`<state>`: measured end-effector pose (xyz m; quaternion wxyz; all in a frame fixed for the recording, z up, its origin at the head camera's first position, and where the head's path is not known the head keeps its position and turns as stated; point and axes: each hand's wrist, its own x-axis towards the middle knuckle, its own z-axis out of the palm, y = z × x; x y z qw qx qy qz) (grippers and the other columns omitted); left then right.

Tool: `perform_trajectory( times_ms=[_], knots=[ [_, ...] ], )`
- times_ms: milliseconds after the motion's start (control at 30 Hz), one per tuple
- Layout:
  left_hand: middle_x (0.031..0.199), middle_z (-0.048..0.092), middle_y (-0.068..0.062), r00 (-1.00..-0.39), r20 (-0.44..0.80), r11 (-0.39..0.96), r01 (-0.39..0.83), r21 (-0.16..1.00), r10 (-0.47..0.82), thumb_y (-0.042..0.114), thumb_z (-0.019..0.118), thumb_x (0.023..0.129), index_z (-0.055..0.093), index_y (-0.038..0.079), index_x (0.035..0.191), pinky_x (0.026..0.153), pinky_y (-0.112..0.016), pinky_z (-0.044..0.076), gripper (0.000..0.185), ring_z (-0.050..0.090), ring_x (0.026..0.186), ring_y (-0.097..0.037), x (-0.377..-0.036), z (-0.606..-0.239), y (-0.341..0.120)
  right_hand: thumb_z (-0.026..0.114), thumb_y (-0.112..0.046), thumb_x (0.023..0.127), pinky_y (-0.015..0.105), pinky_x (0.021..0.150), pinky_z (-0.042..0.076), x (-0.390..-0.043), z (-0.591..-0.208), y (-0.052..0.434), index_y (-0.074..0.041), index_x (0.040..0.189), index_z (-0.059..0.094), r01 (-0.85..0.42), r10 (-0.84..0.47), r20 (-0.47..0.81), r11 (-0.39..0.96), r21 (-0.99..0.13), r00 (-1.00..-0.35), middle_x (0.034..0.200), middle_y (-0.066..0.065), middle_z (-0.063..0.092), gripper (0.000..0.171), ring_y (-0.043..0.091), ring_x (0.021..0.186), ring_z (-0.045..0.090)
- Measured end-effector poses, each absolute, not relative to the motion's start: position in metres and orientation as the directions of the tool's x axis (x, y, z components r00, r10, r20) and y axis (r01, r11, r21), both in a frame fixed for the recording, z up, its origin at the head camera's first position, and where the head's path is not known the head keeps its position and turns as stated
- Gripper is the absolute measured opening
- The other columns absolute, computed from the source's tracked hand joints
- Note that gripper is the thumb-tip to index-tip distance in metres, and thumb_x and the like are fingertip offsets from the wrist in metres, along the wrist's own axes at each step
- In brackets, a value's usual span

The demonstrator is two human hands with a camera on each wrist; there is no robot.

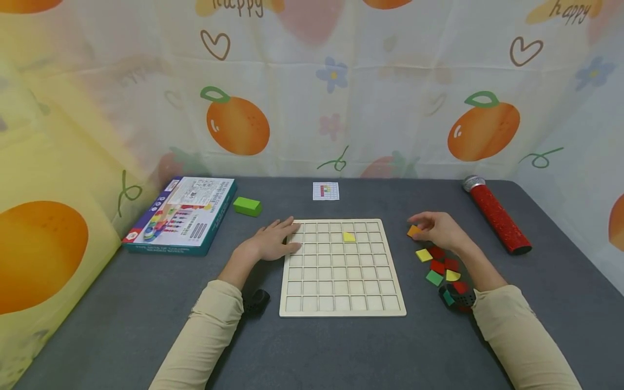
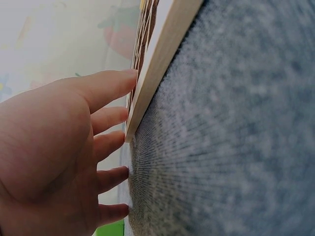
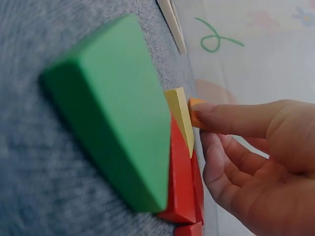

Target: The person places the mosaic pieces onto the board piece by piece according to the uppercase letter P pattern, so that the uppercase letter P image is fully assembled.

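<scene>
A square wooden grid board lies on the dark table, with one yellow tile in a cell of its second row. My left hand rests at the board's upper left edge, fingers extended and the thumb over the rim. To the right of the board, my right hand pinches an orange tile between thumb and fingers. Close below that hand lies a loose pile of tiles: a yellow tile, red tiles and a green tile. The right wrist partly covers the pile.
A printed game box lies at the back left, beside a green block. Behind the board is a small card with a coloured grid pattern. At the back right lies a red microphone. A patterned curtain hangs behind the table.
</scene>
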<state>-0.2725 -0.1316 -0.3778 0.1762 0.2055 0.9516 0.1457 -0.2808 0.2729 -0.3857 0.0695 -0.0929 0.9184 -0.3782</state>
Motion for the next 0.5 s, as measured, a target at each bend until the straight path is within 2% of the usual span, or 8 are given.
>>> perform_trajectory(
  times_ms=[133,267,400,500],
  knots=[
    [0.158,0.010,-0.011,-0.855,-0.271,0.873,0.341,0.349,0.443,0.040,0.046,0.100,0.023,0.012,0.153,0.109,-0.060,0.010,0.063,0.007,0.142,-0.037,-0.2720,-0.3781,-0.1324,0.068,-0.013,0.089,0.031,0.067,0.050,-0.2803,-0.3841,0.2712,0.002,0.124,0.060,-0.074,-0.157,-0.048,0.688,-0.722,-0.986,0.106,0.019,0.060,0.038,0.029,0.089,0.055],
    [0.158,0.010,-0.011,-0.853,-0.273,0.872,0.343,0.349,0.444,0.040,0.045,0.100,0.023,0.012,0.153,0.109,-0.060,0.009,0.063,0.007,0.142,-0.037,-0.2723,-0.3782,-0.1325,0.065,-0.014,0.092,0.030,0.072,0.054,-0.2804,-0.3823,0.2701,0.002,0.126,0.059,-0.042,-0.116,-0.039,0.626,-0.778,-0.993,0.109,0.020,0.060,0.037,0.029,0.093,0.061],
    [0.158,0.009,-0.010,-0.854,-0.278,0.875,0.338,0.346,0.440,0.040,0.045,0.100,0.023,0.012,0.153,0.109,-0.059,0.009,0.064,0.006,0.143,-0.037,-0.2715,-0.3774,-0.1322,0.063,-0.016,0.094,0.028,0.073,0.054,-0.2794,-0.3799,0.2690,0.004,0.130,0.055,-0.032,-0.117,-0.037,0.541,-0.840,-0.993,0.111,0.022,0.061,0.042,0.025,0.094,0.065],
    [0.158,0.009,-0.010,-0.857,-0.279,0.878,0.334,0.342,0.434,0.040,0.046,0.100,0.022,0.013,0.153,0.109,-0.059,0.009,0.064,0.006,0.143,-0.036,-0.2712,-0.3775,-0.1321,0.063,-0.019,0.094,0.027,0.075,0.054,-0.2786,-0.3774,0.2675,0.004,0.132,0.052,-0.036,-0.134,-0.033,0.483,-0.875,-0.990,0.114,0.023,0.059,0.046,0.026,0.095,0.066]
  ],
)
